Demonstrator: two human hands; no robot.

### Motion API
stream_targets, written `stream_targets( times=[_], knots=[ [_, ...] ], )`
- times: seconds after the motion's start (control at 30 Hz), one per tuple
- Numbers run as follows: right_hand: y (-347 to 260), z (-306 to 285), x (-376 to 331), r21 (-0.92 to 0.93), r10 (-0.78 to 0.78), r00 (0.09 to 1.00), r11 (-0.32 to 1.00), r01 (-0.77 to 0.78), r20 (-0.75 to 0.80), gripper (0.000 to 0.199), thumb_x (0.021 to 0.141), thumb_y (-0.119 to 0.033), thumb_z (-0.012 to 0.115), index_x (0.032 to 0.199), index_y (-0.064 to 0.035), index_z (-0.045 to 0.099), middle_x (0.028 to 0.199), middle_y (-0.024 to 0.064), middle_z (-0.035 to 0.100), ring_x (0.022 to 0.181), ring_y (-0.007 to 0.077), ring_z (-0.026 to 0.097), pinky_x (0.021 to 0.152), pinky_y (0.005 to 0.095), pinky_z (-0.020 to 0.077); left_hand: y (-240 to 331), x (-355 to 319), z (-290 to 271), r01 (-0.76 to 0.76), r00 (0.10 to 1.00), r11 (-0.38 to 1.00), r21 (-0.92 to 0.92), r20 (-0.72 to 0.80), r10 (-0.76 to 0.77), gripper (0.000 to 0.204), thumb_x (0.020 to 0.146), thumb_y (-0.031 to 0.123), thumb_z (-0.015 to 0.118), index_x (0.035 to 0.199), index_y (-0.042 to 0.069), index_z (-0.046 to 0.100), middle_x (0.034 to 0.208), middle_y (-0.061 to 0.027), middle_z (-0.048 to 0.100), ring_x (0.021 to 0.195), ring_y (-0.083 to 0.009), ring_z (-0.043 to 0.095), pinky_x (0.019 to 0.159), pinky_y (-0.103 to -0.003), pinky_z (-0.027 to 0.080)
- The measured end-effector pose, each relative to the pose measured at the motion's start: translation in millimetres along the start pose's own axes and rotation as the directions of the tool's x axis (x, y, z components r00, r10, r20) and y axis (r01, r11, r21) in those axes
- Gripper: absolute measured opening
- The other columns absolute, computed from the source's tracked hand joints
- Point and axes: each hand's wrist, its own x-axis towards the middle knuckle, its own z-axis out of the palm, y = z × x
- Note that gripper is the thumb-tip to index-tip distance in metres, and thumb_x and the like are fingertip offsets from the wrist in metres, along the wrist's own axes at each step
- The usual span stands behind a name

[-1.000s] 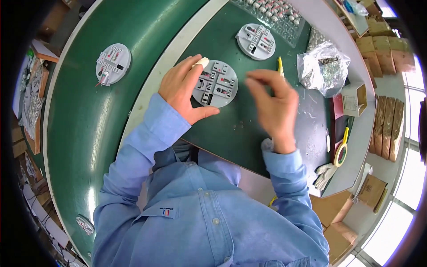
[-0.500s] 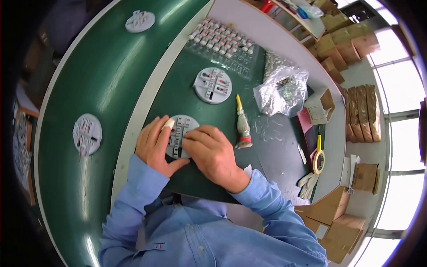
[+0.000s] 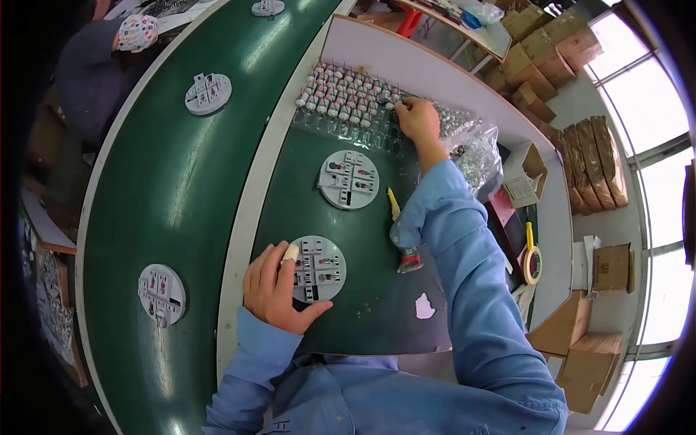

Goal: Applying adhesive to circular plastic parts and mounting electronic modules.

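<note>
A round pale-grey disc (image 3: 332, 250) with small white blocks and dark inserts lies on the green bench in front of me. My left hand (image 3: 275, 290) rests at its left rim with fingers stretched out, thumb apart and one fingertip wrapped in pale tape. My right arm reaches far forward. At the right end of a clear plastic tray (image 3: 362, 135) filled with rows of small white-and-red parts (image 3: 337, 90), my right hand (image 3: 419, 122) has its fingertips pinched together; what is between them is hidden. A similar disc (image 3: 349, 180) lies farther off.
A yellow-tipped tube (image 3: 394, 201) is partly covered by my right sleeve. Beyond that arm are a clear plastic bag (image 3: 484, 159), a small open carton (image 3: 523, 181) and a tape roll (image 3: 532, 265). Several discs (image 3: 208, 94) sit on the green belt (image 3: 192, 181) at left.
My right hand has left the near disc and reached forward to the tray. My left hand stays at the disc's rim. Discs on the belt have shifted, and a person shows at upper left.
</note>
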Motion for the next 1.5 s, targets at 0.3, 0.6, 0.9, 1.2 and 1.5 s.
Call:
stream_targets(
  times=[0.3,0.6,0.9,1.2,1.5],
  knots=[
    [8,5,-6,0.109,-0.077,0.988,0.990,0.093,-0.136,0.035,0.084,-0.032,0.080,0.107,-0.0060,0.076,0.097,0.0128,0.077,0.092,0.0292,0.074,0.088,0.0405,0.0564,-8,4,4,0.018,1.000,1.000,-0.017,0.002,-0.018,0.098,0.058,0.041,0.096,0.138,-0.001,0.059,0.144,-0.0189,0.058,0.132,-0.0415,0.054,0.110,-0.052,0.043],
    [-103,-109,-221,0.493,-0.509,0.769,0.819,0.294,0.386,0.021,0.085,-0.004,0.077,0.105,-0.0003,0.071,0.097,0.0095,0.072,0.080,0.0197,0.070,0.072,0.0332,0.0556,-14,8,-6,0.080,0.996,0.988,-0.132,0.039,-0.075,0.106,0.054,0.025,0.099,0.145,0.001,0.051,0.139,-0.0180,0.061,0.132,-0.0401,0.055,0.109,-0.050,0.045],
    [-131,-85,-268,0.471,-0.760,0.519,0.649,0.597,0.391,0.023,0.080,-0.003,0.075,0.103,-0.0010,0.071,0.097,0.0158,0.069,0.084,0.0389,0.067,0.072,0.0430,0.0549,-16,2,7,0.002,0.994,0.989,-0.150,-0.111,-0.019,0.102,0.053,0.021,0.099,0.142,0.001,0.054,0.133,-0.0181,0.065,0.125,-0.0387,0.060,0.105,-0.047,0.048],
    [-136,-81,-272,0.434,-0.729,0.565,0.684,0.586,0.387,0.016,0.080,-0.002,0.073,0.096,-0.0027,0.071,0.091,0.0135,0.069,0.085,0.0360,0.068,0.073,0.0428,0.0551,-20,5,12,-0.017,0.988,0.991,-0.136,-0.155,-0.005,0.091,0.061,0.021,0.095,0.139,0.001,0.055,0.128,-0.0182,0.066,0.118,-0.0386,0.063,0.101,-0.047,0.050],
    [-127,-73,-276,0.556,-0.758,0.604,0.622,0.552,0.248,0.023,0.082,-0.005,0.075,0.105,-0.0045,0.071,0.096,0.0131,0.071,0.088,0.0352,0.068,0.075,0.0421,0.0555,-16,7,9,0.080,0.988,0.991,-0.104,-0.122,-0.092,0.090,0.062,0.020,0.095,0.140,0.001,0.054,0.129,-0.0178,0.065,0.118,-0.0375,0.063,0.099,-0.045,0.052]
  ],
)
